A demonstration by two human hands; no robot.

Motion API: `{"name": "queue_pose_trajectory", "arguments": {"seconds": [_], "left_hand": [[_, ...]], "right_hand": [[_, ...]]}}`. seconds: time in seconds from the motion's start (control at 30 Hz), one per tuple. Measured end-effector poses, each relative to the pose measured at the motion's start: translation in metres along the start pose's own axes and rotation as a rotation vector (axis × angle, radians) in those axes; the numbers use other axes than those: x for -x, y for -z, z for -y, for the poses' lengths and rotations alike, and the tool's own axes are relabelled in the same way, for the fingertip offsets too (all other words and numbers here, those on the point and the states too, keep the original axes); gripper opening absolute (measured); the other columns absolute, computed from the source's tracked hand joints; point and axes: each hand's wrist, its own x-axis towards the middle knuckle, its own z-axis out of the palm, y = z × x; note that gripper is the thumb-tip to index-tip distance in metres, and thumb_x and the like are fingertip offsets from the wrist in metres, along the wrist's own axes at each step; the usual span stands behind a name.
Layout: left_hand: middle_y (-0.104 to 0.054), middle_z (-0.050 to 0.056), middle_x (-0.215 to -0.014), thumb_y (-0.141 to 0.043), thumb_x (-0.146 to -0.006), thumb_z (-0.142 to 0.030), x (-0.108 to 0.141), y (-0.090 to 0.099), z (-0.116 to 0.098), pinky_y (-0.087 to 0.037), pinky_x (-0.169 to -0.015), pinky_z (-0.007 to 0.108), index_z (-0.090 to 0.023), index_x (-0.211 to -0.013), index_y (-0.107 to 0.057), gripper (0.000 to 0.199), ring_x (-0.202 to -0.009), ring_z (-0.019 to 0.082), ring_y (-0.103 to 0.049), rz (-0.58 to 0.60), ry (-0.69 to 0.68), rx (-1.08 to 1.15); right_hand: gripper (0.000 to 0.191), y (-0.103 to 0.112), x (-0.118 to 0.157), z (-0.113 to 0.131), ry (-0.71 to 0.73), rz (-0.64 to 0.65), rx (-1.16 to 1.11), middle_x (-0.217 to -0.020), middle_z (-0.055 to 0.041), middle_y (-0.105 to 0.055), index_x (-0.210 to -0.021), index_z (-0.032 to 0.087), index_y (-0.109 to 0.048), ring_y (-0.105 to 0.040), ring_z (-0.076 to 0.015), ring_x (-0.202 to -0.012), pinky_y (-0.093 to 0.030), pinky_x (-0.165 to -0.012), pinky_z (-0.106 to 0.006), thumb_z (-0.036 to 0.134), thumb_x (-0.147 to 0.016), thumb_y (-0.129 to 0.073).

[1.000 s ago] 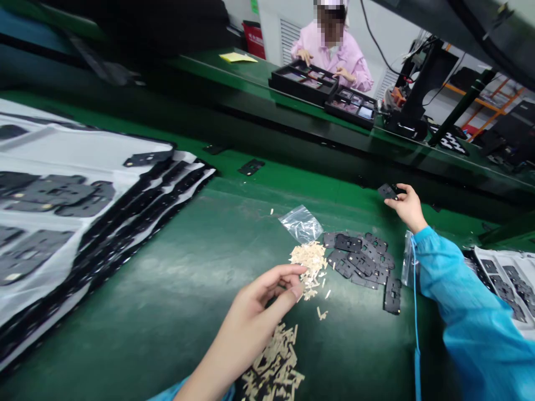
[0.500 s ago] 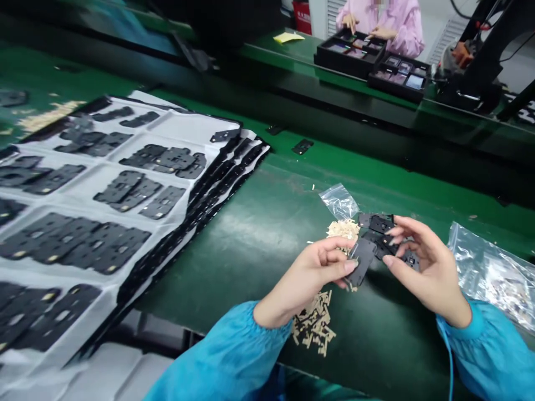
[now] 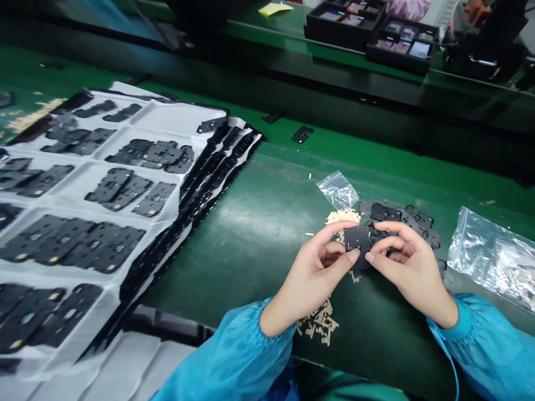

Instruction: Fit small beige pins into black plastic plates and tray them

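So, a small black plate (image 3: 358, 240) was held up over the table (image 3: 234, 239), right between the two hands. Its left edge was pinched by the left hand (image 3: 310, 273), thumb in front and fingers behind. Its right edge was met by the thumb and index finger of the right hand (image 3: 412, 270), but whether a proper grip was had there couldn't be told, since too much was hidden. Neither hand could really be called nearer, one per side. The plate was tipped up rather than flat, and its long axis seemed to be pointed away from the body, but with the edges partly covered that's not certain.

Just behind, a loose pile of black plates (image 3: 387, 213) was spread out, partly blocked by the right hand. A heap of pale strips (image 3: 339, 216) was half hidden by the left hand, and a second heap (image 3: 320, 326) could be seen closer to the front edge. A small clear bag (image 3: 338, 189) was seen behind the first heap, a bigger bag (image 3: 472, 239) off to the right.

As for elbow room, a broad stretch of green tabletop was seen left of the left hand, bounded by a stack of lined trays (image 3: 167, 117).
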Motion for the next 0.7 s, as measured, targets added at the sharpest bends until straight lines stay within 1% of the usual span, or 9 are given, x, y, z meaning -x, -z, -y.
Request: {"name": "queue_pose_trajectory", "arguments": {"seconds": [0.07,0.13,0.27,0.33,0.37,0.43,0.5,0.6,0.7], "left_hand": [[-0.059,-0.005,-0.065,-0.074,-0.086,-0.030,0.000,0.001,0.000,-0.045,-0.053,0.024,-0.021,-0.124,-0.062,0.040,-0.056,0.013,-0.057,-0.045,-0.019,-0.059],[-0.058,-0.006,-0.063,-0.074,-0.085,-0.029,-0.001,0.003,-0.001,-0.044,-0.053,0.024,-0.020,-0.123,-0.062,0.041,-0.055,0.012,-0.055,-0.077,-0.023,-0.073],[-0.058,-0.006,-0.059,-0.073,-0.084,-0.028,-0.002,0.004,-0.004,-0.049,-0.060,0.026,-0.016,-0.129,-0.063,0.047,-0.056,0.013,-0.058,-0.174,-0.081,-0.105],[-0.061,-0.006,-0.057,-0.074,-0.084,-0.028,-0.001,0.002,-0.004,-0.050,-0.059,0.026,-0.016,-0.126,-0.064,0.045,-0.055,0.013,-0.059,-0.233,-0.097,-0.125],[-0.062,-0.006,-0.057,-0.074,-0.083,-0.028,-0.001,0.001,-0.003,-0.049,-0.057,0.026,-0.016,-0.124,-0.064,0.043,-0.054,0.013,-0.059,-0.254,-0.099,-0.130],[-0.064,-0.005,-0.056,-0.075,-0.084,-0.029,0.002,-0.002,-0.001,-0.047,-0.051,0.025,-0.017,-0.122,-0.063,0.042,-0.051,0.013,-0.058,-0.276,-0.103,-0.141],[-0.066,-0.005,-0.058,-0.074,-0.086,-0.029,0.004,-0.004,0.001,-0.047,-0.049,0.024,-0.017,-0.127,-0.061,0.045,-0.050,0.013,-0.060,-0.272,-0.122,-0.164],[-0.067,-0.005,-0.059,-0.070,-0.090,-0.026,0.008,-0.007,0.003,-0.051,-0.054,0.025,-0.019,-0.138,-0.061,0.049,-0.052,0.013,-0.061,-0.263,-0.183,-0.226],[-0.067,-0.006,-0.059,-0.069,-0.091,-0.025,0.010,-0.008,0.003,-0.055,-0.057,0.025,-0.020,-0.137,-0.064,0.046,-0.051,0.012,-0.060,-0.275,-0.242,-0.267]], "right_hand": [[0.045,0.001,-0.001,0.001,0.003,-0.006,0.018,-0.076,0.0004,-0.074,-0.121,0.023,-0.065,-0.067,-0.0155,-0.062,-0.049,-0.049,-0.024,0.024,-0.078,-0.079],[0.041,0.003,-0.002,0.002,0.037,-0.030,0.039,-0.079,-0.0005,-0.074,-0.118,0.023,-0.068,-0.066,-0.0153,-0.064,-0.048,-0.049,-0.023,0.025,-0.079,-0.079],[0.016,0.007,-0.005,0.006,0.143,-0.126,0.153,-0.076,0.0000,-0.068,-0.095,0.022,-0.077,-0.058,-0.0131,-0.062,-0.047,-0.051,-0.025,0.027,-0.079,-0.079],[0.004,0.009,-0.005,0.007,0.184,-0.142,0.238,-0.073,0.0002,-0.067,-0.083,0.022,-0.077,-0.055,-0.0126,-0.060,-0.047,-0.053,-0.026,0.025,-0.081,-0.077],[0.002,0.009,-0.004,0.008,0.205,-0.145,0.279,-0.071,0.0001,-0.067,-0.080,0.022,-0.077,-0.055,-0.0126,-0.059,-0.046,-0.053,-0.027,0.024,-0.081,-0.077],[0.005,0.009,-0.003,0.008,0.244,-0.150,0.354,-0.068,0.0007,-0.066,-0.077,0.023,-0.077,-0.053,-0.0127,-0.057,-0.044,-0.052,-0.027,0.021,-0.081,-0.076],[0.006,0.009,-0.001,0.009,0.296,-0.166,0.417,-0.065,0.0015,-0.065,-0.076,0.023,-0.077,-0.053,-0.0129,-0.056,-0.043,-0.052,-0.028,0.020,-0.081,-0.075],[0.009,0.007,0.000,0.009,0.380,-0.168,0.499,-0.066,0.0015,-0.067,-0.077,0.024,-0.076,-0.055,-0.0136,-0.057,-0.045,-0.054,-0.030,0.017,-0.082,-0.074],[0.012,0.006,0.002,0.009,0.440,-0.162,0.550,-0.067,0.0017,-0.068,-0.076,0.025,-0.075,-0.057,-0.0140,-0.058,-0.046,-0.056,-0.031,0.016,-0.083,-0.072]]}}
